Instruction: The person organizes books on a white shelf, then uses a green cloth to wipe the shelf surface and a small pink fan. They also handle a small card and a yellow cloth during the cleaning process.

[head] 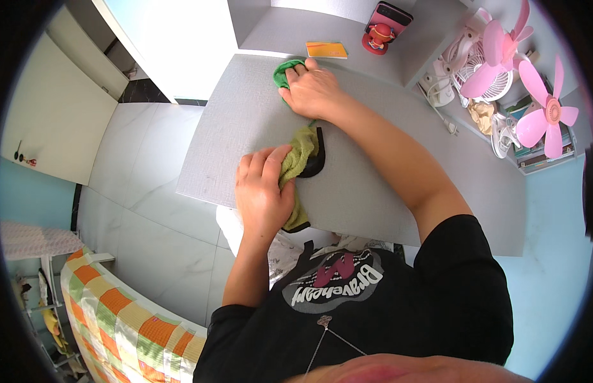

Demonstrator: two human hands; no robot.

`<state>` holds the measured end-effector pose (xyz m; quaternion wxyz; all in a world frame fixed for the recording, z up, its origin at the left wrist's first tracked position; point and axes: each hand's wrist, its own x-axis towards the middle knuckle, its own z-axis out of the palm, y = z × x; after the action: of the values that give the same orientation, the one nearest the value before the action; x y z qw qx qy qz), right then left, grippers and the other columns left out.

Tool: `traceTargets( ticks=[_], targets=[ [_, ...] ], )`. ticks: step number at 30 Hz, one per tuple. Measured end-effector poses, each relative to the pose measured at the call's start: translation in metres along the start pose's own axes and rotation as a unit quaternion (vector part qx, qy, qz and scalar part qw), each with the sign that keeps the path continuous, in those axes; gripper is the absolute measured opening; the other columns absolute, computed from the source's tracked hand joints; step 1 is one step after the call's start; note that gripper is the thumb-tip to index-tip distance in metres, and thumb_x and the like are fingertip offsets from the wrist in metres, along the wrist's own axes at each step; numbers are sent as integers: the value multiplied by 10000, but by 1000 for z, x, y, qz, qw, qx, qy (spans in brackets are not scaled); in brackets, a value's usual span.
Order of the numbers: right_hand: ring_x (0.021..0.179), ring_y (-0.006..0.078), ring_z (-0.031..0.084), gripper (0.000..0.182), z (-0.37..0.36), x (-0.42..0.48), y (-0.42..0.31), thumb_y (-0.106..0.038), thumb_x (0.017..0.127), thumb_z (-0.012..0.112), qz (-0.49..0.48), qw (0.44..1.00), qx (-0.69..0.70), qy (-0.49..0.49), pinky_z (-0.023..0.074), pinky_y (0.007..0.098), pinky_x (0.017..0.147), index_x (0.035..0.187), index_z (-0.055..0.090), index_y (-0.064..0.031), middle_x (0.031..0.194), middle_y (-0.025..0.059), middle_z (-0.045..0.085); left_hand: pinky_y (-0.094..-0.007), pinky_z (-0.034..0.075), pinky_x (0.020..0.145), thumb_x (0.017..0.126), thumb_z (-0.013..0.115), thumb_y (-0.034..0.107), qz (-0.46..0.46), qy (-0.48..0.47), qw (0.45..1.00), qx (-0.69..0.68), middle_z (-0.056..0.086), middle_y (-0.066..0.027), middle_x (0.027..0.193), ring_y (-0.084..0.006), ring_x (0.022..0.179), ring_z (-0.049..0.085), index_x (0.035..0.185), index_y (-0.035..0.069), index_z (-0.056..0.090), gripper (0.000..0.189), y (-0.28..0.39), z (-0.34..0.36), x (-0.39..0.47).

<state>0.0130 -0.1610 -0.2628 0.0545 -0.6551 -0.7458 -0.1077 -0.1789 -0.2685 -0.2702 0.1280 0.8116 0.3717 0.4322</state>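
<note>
My right hand (313, 92) presses a bright green cloth (283, 74) flat against the grey desktop (368, 186), close to its back edge, with the fingers bent over it. Nearer to me, my left hand (265, 191) grips a crumpled olive-green terry cloth (303, 148) with black edging, its thumb on the near side. That cloth lies partly on the desk and hangs down at the front edge. A black, curved piece (316, 163) shows beside the olive cloth; whether it belongs to it I cannot tell.
Behind the desktop, a shelf holds a yellow-orange card or booklet (326, 50) and a phone (389, 16) on a red figurine stand (377, 38). Pink-bladed fans (552, 111) and a white plug (450, 127) sit at right. A checked quilt (128, 316) lies lower left.
</note>
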Motion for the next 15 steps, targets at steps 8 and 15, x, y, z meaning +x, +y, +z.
traceTargets(
  ticks=[8,15],
  targets=[
    [1141,280,429,432,11,61,-13,-259,912,319,-26,996,63,-64,368,406,982,1114,535,58,1166,170,532,-388,456,760,586,613,-44,-9,-15,1000,-19,596,-120,984,-315,882,542,1031,58,582,458,6,0,-2],
    [1166,263,405,394,15,105,-44,-184,874,333,-61,992,88,-63,353,432,967,1155,536,3,1220,137,515,-393,446,771,602,614,-21,-8,-16,1000,-12,589,-115,979,-315,886,532,1045,60,581,452,0,2,-2]
  ],
)
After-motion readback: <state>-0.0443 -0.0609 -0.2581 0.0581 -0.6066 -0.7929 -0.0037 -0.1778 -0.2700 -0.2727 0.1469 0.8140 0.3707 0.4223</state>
